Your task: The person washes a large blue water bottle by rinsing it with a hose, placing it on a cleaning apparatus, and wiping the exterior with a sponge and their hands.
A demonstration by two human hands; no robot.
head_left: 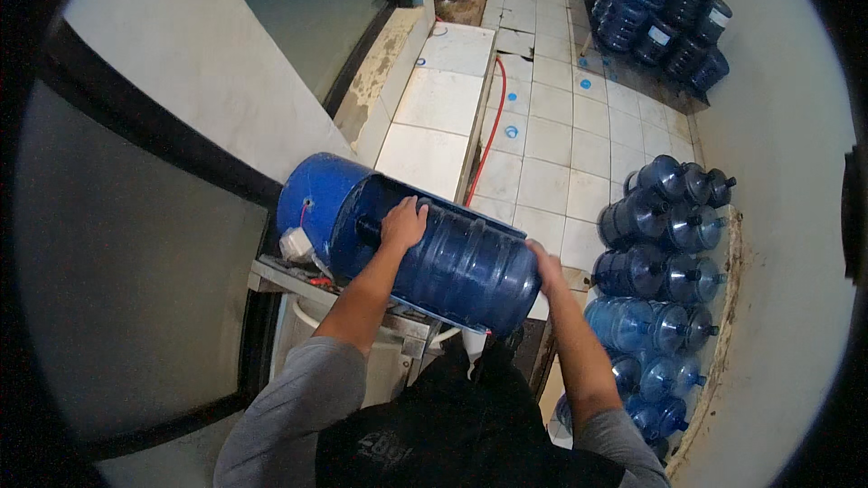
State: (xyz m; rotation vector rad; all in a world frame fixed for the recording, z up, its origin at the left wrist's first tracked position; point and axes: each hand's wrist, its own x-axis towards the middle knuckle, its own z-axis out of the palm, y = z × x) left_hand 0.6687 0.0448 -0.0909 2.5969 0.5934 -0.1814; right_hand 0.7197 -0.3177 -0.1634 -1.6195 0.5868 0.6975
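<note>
Left hand and right hand grasp water jug — half inside blue drum; tiled floor open beyond — stacked jugs near right.

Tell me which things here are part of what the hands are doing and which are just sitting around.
In hand:
- large blue water jug, lying on its side
- blue drum-shaped housing it lies in
- left hand near its neck end
- right hand on its base

Lying about:
- stacked jugs by the wall
- far jug pile
- red hose
- blue caps on the floor

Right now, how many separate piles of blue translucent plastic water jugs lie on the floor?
2: a far pile at the end of the tiled floor, a near pile along the right wall. Others may be hidden off-frame.
</note>
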